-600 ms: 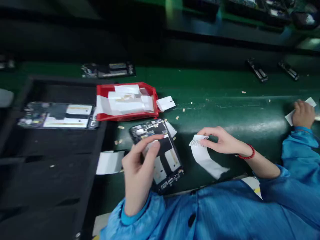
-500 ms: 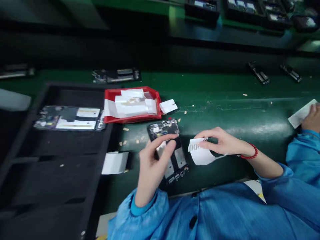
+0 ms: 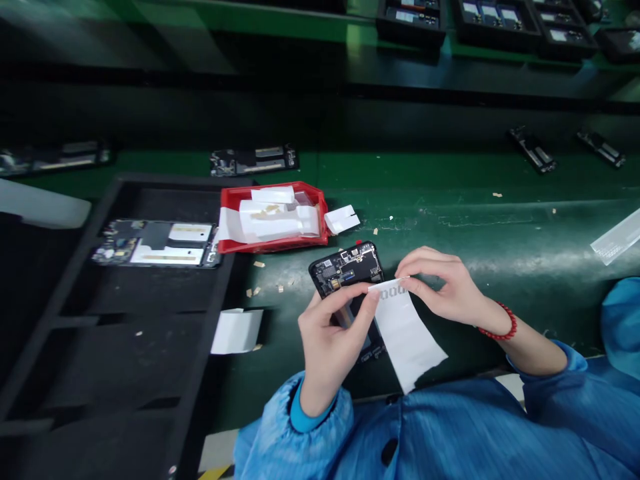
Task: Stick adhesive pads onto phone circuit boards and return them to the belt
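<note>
A white paper strip [image 3: 407,333] with grey printed marks along its top edge hangs between my hands. My left hand [image 3: 337,327] pinches its upper left corner between thumb and forefinger. At the upper right corner, my right hand [image 3: 443,287], with a red bead bracelet at the wrist, pinches it too. Beneath my left hand and the strip lies an opened phone [image 3: 327,270], its circuit board showing at the top; its lower part is largely covered. Just beyond the phone stands a red bin [image 3: 275,245] holding white paper pieces [image 3: 277,217].
A black tray [image 3: 125,293] with another opened phone [image 3: 167,243] is at left. White paper pieces [image 3: 237,331] and small tan scraps lie about the green bench [image 3: 450,227]. More phone parts [image 3: 255,160] rest farther back. A co-worker's blue sleeve [image 3: 621,320] shows at right.
My left hand has moved right, off the phone, and now grips the strip's left corner. The strip hangs spread out between both hands. The co-worker's hand at right has left view.
</note>
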`<state>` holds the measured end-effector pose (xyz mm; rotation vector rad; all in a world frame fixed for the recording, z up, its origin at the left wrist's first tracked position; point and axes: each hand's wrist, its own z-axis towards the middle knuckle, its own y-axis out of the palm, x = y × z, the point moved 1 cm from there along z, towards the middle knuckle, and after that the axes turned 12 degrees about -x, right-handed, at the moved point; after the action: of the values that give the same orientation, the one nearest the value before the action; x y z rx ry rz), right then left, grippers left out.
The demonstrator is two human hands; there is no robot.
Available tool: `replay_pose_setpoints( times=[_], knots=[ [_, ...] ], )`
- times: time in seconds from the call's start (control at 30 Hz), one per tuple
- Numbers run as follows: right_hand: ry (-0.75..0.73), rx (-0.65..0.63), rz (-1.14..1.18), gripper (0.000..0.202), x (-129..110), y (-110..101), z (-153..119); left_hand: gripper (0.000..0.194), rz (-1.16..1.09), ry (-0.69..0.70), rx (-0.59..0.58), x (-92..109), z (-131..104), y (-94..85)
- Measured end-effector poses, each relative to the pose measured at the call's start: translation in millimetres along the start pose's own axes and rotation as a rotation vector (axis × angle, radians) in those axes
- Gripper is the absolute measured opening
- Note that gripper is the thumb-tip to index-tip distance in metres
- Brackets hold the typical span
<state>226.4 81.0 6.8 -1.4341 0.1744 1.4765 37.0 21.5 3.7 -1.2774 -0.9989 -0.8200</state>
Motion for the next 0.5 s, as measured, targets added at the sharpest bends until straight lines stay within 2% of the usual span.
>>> replay_pose_setpoints(
  times=[0.27, 0.5],
  knots=[
    [-0.059, -0.063, -0.199, 0.003, -4.5, -17.9, -0.1, 0.007, 0.046, 0.068, 0.007, 4.4, -1.1, 2.1],
    [-0.227, -0.233, -0.713, 0.021, -13.5, -27.9, 7.8, 0.008, 0.015, 0.076, -0.028, 5.0, 1.1, 6.6]
  ],
)
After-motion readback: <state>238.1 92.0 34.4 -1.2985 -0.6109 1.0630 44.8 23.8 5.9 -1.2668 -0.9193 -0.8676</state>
